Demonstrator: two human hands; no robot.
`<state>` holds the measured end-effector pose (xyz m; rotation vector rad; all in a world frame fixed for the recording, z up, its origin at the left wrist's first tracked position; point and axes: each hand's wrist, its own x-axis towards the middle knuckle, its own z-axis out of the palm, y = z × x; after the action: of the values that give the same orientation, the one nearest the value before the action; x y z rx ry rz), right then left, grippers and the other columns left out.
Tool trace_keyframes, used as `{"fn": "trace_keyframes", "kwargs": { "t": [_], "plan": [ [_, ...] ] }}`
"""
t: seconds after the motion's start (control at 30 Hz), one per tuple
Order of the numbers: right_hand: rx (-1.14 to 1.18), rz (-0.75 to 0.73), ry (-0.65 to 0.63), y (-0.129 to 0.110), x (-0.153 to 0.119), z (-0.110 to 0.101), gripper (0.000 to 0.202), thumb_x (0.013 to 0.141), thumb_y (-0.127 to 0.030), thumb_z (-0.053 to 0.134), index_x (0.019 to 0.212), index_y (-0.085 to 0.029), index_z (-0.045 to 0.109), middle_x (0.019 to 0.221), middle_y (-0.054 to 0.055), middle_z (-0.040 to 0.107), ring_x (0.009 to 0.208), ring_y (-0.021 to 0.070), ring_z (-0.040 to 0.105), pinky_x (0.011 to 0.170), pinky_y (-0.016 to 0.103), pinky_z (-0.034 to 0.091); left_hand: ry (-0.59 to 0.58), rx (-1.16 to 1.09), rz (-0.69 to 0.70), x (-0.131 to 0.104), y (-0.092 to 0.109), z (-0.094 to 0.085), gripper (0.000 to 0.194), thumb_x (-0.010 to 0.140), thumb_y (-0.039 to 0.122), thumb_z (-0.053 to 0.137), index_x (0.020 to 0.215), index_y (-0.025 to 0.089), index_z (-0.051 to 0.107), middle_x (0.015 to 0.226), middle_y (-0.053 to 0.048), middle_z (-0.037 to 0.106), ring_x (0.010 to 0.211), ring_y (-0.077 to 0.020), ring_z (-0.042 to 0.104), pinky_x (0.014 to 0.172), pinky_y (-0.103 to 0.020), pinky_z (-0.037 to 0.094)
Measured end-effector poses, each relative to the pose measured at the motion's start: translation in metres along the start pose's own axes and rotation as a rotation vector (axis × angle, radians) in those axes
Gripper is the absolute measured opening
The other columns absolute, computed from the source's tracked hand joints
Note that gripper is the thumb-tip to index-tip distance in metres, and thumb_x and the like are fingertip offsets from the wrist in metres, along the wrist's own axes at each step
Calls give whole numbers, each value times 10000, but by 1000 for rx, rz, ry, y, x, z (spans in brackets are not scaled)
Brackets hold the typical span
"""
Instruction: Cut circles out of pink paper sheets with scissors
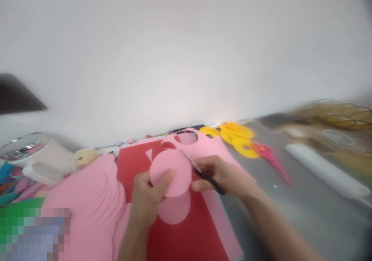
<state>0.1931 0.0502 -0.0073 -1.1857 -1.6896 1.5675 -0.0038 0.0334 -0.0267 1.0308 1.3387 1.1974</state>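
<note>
My left hand (154, 189) pinches a pink paper circle (171, 164), thumb on top and fingers underneath. In my right hand (215, 175) is a pair of scissors with dark handles (213, 183), their metal blades at the circle's upper right edge. Whether the blades are cutting into the paper cannot be made out. A second pink circle (176, 211) lies below the held one on a red sheet (192, 237). Beyond my hands is a pink sheet with a round hole (203, 146), and small pink scraps lie near it.
Several cut pink paper shapes (84, 199) are piled at the left, by a white mug-like container (55, 156). Yellow paper rings (236, 135) and pink-handled scissors (274, 164) lie right of the sheets. A long white object (325, 170) rests farther right on the grey tabletop (261, 222).
</note>
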Motion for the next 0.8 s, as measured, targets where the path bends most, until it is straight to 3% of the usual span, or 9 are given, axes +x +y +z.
{"fn": "trace_keyframes", "kwargs": {
  "t": [0.37,0.5,0.53,0.6,0.7,0.8],
  "plan": [
    [-4,13,3,0,-2,0,402,705,-404,757,581,-205,430,548,-71,311,538,94,233,494,249,177,-3,4,0,-3,6,3,447,583,379,768,457,188,384,473,58,287,456,-64,267,420,-214,202],
    [-7,15,38,-2,-2,4,289,723,-291,670,549,-196,460,503,-65,379,507,87,290,490,244,221,13,36,21,-4,8,4,469,602,392,748,457,199,346,477,64,267,458,-58,248,419,-215,198],
    [9,4,93,-3,-1,6,230,711,-274,657,564,-193,500,496,-63,400,500,88,312,488,242,235,19,44,23,-5,9,5,463,603,393,745,459,198,351,479,62,276,459,-59,256,416,-213,204],
    [55,-48,318,-3,2,8,117,688,-282,656,658,-188,594,505,-59,442,496,94,365,488,235,272,26,50,23,-5,9,6,434,599,392,745,464,190,385,484,55,314,462,-65,286,408,-207,220],
    [65,-135,772,1,7,6,220,655,-345,684,804,-190,639,577,-33,538,520,118,454,499,240,332,31,57,5,-5,9,6,399,617,404,734,468,182,438,439,55,351,426,-70,318,389,-205,236],
    [-21,-164,1044,10,12,-1,268,627,-336,670,847,-189,627,679,8,622,592,163,544,566,278,413,67,111,23,-5,8,7,367,652,412,708,471,176,493,406,39,421,397,-90,390,385,-217,298]
  ]
}}
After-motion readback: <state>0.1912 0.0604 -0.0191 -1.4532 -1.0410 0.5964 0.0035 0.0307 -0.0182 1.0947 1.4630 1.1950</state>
